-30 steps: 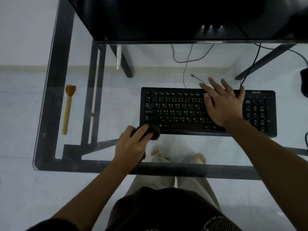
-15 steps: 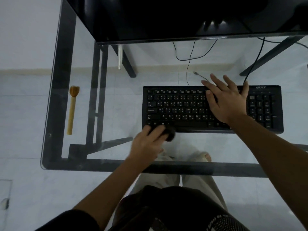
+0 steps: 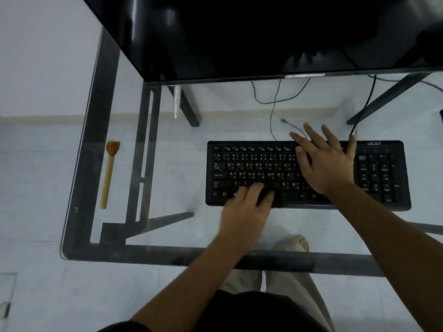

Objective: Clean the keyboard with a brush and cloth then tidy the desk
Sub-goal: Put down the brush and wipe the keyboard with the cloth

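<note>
Monitor: we see a glossy black slab [image 3: 239,32] filling the top of the frame. Its upper part is cut off and its surface is too dark to read.
Desk: a clear glass top on a dark frame [image 3: 143,255], with rounded corners. Its right side runs out of frame.
Keyboard: matte black plastic [image 3: 259,164], right of centre. Both hands cover some of the keys.
Right hand: it lies flat [image 3: 328,161] with fingers spread on the keys beside the number pad, gripping nothing.
Left hand: blurred [image 3: 244,209], at the keyboard's lower edge. We make out its fingers curled over the cloth, holding it against the bottom rows.
Brush: a pale wooden stick with a tufted tan head [image 3: 109,173], lying alone at centre left.
Cloth: a dark, soft lump [image 3: 274,198], mostly hidden, with edges we cannot trace.
Cables: thin black loops [image 3: 273,111] behind the keyboard.
</note>
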